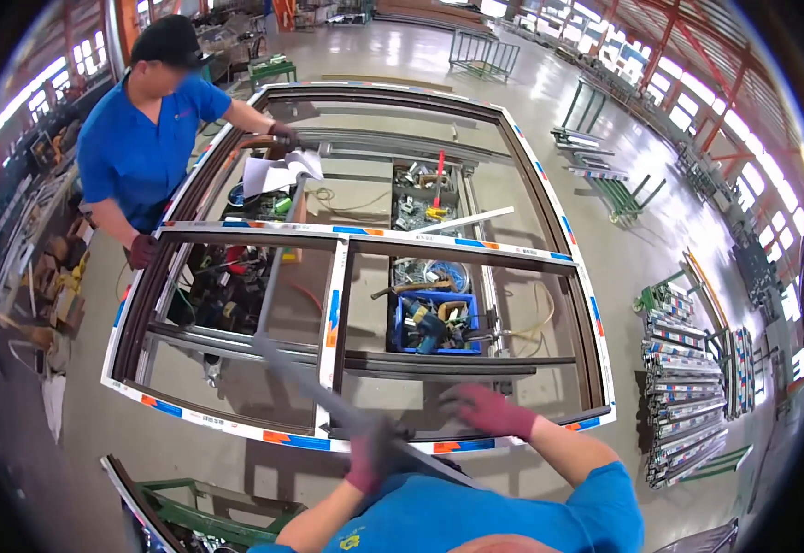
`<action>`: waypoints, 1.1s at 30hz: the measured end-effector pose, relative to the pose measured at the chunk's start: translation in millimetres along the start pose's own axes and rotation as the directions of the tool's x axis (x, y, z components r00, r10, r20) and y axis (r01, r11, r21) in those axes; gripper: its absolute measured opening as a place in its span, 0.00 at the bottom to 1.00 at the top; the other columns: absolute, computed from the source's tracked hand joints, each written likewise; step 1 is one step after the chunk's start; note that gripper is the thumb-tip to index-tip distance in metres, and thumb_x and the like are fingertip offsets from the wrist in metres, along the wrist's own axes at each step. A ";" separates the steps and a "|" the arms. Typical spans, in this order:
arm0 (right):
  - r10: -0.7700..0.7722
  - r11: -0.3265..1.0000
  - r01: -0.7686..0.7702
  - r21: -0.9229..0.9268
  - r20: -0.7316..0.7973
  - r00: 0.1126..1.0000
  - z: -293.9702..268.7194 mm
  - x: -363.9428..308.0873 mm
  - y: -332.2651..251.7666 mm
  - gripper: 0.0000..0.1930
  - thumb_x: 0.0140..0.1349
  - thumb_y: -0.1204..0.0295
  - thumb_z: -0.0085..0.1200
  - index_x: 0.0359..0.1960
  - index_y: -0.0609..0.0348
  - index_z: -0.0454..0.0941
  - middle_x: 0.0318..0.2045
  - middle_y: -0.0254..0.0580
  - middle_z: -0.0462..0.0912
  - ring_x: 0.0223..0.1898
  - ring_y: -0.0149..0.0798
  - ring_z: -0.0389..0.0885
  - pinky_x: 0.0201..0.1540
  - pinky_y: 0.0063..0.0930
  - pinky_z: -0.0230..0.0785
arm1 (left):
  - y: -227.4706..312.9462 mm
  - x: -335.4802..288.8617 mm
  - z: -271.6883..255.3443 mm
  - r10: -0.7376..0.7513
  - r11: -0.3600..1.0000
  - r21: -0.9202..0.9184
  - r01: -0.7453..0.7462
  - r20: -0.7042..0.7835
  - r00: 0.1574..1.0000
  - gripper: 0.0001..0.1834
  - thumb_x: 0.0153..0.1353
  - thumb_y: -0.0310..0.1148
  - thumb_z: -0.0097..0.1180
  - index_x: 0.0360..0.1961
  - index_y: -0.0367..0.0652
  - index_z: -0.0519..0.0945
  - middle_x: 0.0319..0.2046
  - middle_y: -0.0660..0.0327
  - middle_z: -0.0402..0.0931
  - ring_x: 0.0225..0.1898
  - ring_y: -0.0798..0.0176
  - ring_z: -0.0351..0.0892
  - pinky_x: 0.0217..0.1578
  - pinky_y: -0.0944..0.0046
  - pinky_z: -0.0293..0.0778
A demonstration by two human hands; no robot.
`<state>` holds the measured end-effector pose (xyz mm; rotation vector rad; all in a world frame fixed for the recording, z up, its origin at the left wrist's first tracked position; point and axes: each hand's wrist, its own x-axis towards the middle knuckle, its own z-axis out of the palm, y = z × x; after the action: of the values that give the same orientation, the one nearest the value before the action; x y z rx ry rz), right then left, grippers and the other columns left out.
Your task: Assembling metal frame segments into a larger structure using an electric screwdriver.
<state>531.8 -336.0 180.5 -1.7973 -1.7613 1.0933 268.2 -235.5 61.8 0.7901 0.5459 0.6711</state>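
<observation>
A large window frame (333,318) with dark inner edges and white, coloured-sticker film lies flat in front of me. My left hand (374,452), in a dark-and-maroon glove, is closed around a long grey metal bar (314,387). The bar slants over the frame's near edge, its far end above the left pane opening and its near end beside my body. My right hand (487,411), in a maroon glove, hovers over the near right opening. Its fingers are apart and nothing shows in them.
A co-worker (148,129) in a blue shirt stands at the frame's left side, gloved hands on it. White papers (277,173) lie nearby. Below the frame are a blue bin (477,324) of tools and a hammer (411,288). Stacked profiles (687,396) stand right; a green stand (208,502) is near left.
</observation>
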 end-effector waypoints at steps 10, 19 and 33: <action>0.274 0.898 -0.189 -0.398 0.170 0.947 97.1 17.4 115.2 0.23 0.76 0.57 0.45 0.62 0.59 0.72 0.60 0.57 0.78 0.59 0.58 0.78 0.64 0.46 0.71 | 83.9 -51.3 -19.7 0.204 0.906 -0.354 -0.231 -0.113 0.972 0.20 0.76 0.49 0.46 0.28 0.49 0.71 0.27 0.64 0.73 0.33 0.59 0.76 0.42 0.55 0.76; 0.294 0.912 -0.301 -0.277 -0.069 0.953 102.4 2.8 26.3 0.25 0.66 0.43 0.56 0.51 0.48 0.84 0.44 0.51 0.86 0.49 0.56 0.84 0.53 0.47 0.76 | 84.6 -62.5 -62.1 0.138 0.873 -0.432 -0.225 -0.223 0.965 0.19 0.74 0.49 0.51 0.33 0.45 0.75 0.28 0.60 0.73 0.34 0.53 0.76 0.44 0.46 0.74; 0.189 0.896 -0.211 -0.391 -0.095 0.977 104.7 13.0 36.2 0.23 0.70 0.48 0.51 0.31 0.56 0.85 0.30 0.54 0.85 0.36 0.59 0.85 0.39 0.51 0.75 | 88.6 -50.0 -59.7 0.131 0.843 -0.515 -0.158 -0.090 0.987 0.19 0.73 0.47 0.52 0.34 0.42 0.75 0.30 0.55 0.79 0.36 0.53 0.82 0.43 0.51 0.80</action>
<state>475.7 -353.1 85.8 -2.2711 -1.9028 0.7817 165.4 -197.9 105.8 0.3007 0.3240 0.9323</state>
